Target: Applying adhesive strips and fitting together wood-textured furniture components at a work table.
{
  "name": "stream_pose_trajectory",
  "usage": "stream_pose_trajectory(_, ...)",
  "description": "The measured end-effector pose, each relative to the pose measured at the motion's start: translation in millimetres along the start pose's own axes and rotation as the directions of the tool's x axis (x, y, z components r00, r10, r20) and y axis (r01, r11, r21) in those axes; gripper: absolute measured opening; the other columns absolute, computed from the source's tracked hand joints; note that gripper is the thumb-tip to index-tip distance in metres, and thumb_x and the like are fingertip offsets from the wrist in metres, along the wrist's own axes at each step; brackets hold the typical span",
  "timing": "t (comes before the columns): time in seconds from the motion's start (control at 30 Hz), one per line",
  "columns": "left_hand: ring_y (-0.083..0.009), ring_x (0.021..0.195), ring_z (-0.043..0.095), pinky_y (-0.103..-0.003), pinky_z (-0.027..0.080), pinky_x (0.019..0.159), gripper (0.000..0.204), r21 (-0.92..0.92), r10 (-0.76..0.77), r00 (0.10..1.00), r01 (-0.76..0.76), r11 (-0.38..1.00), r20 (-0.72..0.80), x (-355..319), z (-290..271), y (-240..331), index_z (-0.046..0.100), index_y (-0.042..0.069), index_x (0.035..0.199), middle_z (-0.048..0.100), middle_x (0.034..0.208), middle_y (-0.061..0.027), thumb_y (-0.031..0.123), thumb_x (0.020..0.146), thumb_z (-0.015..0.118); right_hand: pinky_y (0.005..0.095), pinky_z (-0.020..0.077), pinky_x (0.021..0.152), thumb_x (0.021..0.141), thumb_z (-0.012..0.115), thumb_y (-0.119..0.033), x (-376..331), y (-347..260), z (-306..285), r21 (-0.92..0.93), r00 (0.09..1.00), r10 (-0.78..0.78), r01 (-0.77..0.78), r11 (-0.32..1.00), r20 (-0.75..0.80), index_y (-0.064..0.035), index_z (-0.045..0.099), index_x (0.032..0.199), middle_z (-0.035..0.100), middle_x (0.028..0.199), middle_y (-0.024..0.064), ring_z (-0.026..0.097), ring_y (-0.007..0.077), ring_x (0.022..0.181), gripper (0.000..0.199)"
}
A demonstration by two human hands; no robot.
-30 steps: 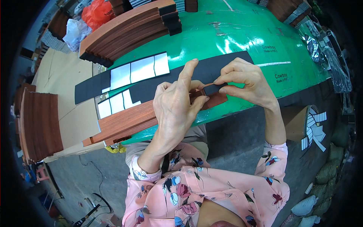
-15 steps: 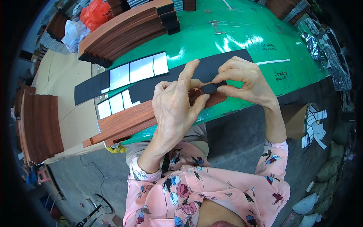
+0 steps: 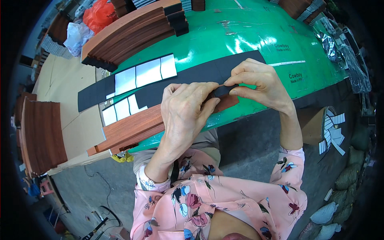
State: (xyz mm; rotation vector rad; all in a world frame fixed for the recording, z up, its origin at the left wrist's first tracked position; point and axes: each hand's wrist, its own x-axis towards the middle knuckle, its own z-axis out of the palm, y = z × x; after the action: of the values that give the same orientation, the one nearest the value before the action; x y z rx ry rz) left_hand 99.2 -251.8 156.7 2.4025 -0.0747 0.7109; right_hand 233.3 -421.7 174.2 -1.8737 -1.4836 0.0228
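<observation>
A long brown wood-grain board [image 3: 134,128] lies along the near edge of the green table, its right end under my hands. My left hand [image 3: 182,108] is closed over that end, fingertips and thumb pressing a small black strip [image 3: 225,91] against it. From the right, my right hand [image 3: 262,86] pinches the strip's upper edge between thumb and forefinger. Just behind the hands lies a long black sheet [image 3: 200,71]. White-backed pieces [image 3: 146,73] with black edges rest to the left. My left fingers partly hide the strip and the board's end.
Stacked brown boards with black ends [image 3: 134,38] stand at the back left. Another brown stack [image 3: 44,134] sits on the cardboard at far left. Red and white plastic bags [image 3: 98,17] are behind. A bin with white offcuts [image 3: 318,126] stands on the floor at right.
My left forefinger, raised before, has come down onto the black strip beside the right fingertips. The right hand has kept its pinch almost in place.
</observation>
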Motion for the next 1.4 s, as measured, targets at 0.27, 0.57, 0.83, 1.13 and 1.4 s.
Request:
stream_pose_trajectory(0.27, -0.0157, 0.073, 0.060, -0.032, 0.038, 0.074, 0.045, -0.033, -0.024, 0.999, 0.023, 0.999, -0.021, -2, 2, -3, 0.057, 0.011, 0.111, 0.067, 0.081, 0.0022, 0.006, 0.069, 0.072, 0.0319, 0.0474, 0.066, 0.069, 0.073, -0.010, 1, -8, -11, -0.041, 0.999, 0.000, -0.001, 0.999, -0.045, -0.0044, 0.067, 0.087, 0.063, 0.083, 0.0066, 0.059, 0.0225, 0.076, 0.019)
stream_pose_trajectory(0.57, -0.0143, 0.073, 0.060, -0.030, 0.036, 0.080, 0.057, -0.031, -0.108, 0.994, 0.109, 0.994, 0.020, -2, 0, -1, 0.054, 0.011, 0.121, 0.069, 0.084, -0.0009, 0.008, 0.068, 0.076, 0.0316, 0.0483, 0.065, 0.070, 0.073, -0.011, 0, -6, -1, 0.006, 1.000, 0.015, -0.015, 1.000, -0.014, -0.0052, 0.068, 0.088, 0.063, 0.083, 0.0062, 0.059, 0.0220, 0.076, 0.019)
stream_pose_trajectory(0.83, -0.0152, 0.073, 0.060, -0.033, 0.038, 0.075, 0.060, 0.001, -0.062, 0.998, 0.062, 0.998, 0.015, -1, 0, -3, 0.049, 0.009, 0.122, 0.067, 0.081, 0.0019, 0.008, 0.068, 0.075, 0.0316, 0.0485, 0.065, 0.070, 0.073, -0.011, 0, -3, 1, 0.011, 1.000, 0.009, -0.009, 1.000, -0.010, -0.0055, 0.068, 0.088, 0.063, 0.084, 0.0063, 0.059, 0.0221, 0.077, 0.019)
stream_pose_trajectory(1.13, -0.0147, 0.073, 0.060, -0.034, 0.037, 0.076, 0.062, -0.006, -0.041, 0.999, 0.041, 0.999, 0.001, -2, 1, -4, 0.049, 0.010, 0.123, 0.067, 0.081, 0.0023, 0.008, 0.067, 0.076, 0.0321, 0.0483, 0.065, 0.071, 0.073, -0.011, 1, -1, 1, 0.004, 1.000, -0.008, 0.008, 1.000, 0.010, -0.0053, 0.068, 0.087, 0.063, 0.084, 0.0067, 0.059, 0.0224, 0.077, 0.018)
stream_pose_trajectory(1.4, -0.0142, 0.075, 0.060, -0.030, 0.036, 0.080, 0.061, -0.034, -0.085, 0.996, 0.085, 0.996, 0.015, -1, 0, -2, 0.052, 0.013, 0.122, 0.069, 0.085, 0.0001, 0.008, 0.067, 0.077, 0.0328, 0.0482, 0.066, 0.071, 0.073, -0.010, 4, 4, -1, 0.014, 0.998, -0.054, 0.054, 0.998, 0.030, -0.0052, 0.068, 0.086, 0.063, 0.083, 0.0067, 0.060, 0.0228, 0.078, 0.017)
